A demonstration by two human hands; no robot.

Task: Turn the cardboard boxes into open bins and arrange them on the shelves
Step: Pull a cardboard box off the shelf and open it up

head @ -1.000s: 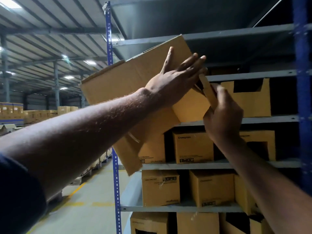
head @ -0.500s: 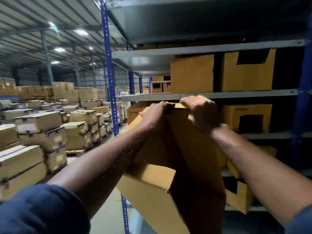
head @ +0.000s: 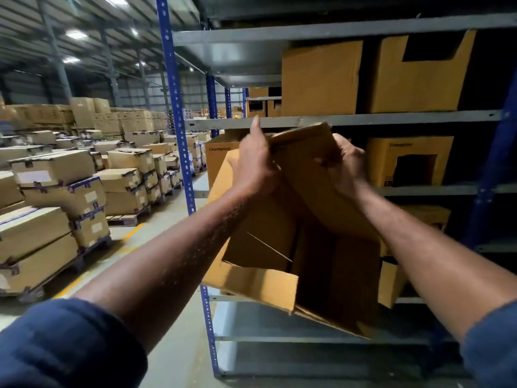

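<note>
I hold a brown cardboard box [head: 330,208] in the air in front of the shelf rack, tilted, its open end facing me and its dark inside showing. My left hand [head: 253,161] grips the box's far top edge on the left, thumb up. My right hand [head: 345,163] grips the same edge on the right, fingers curled over a bent flap. A loose flap [head: 251,282] hangs at the near bottom left.
The grey shelves [head: 349,120] on blue posts [head: 179,130] carry boxes, some with cut-out fronts [head: 419,71] [head: 409,161] and a closed one [head: 319,77]. Stacked cartons on pallets [head: 70,186] fill the floor to the left. A bare shelf [head: 293,320] lies low down.
The box came down from the upper shelf level to chest height and turned so that its open end faces me. Both hands shifted to its top edge, and the flap there has bent.
</note>
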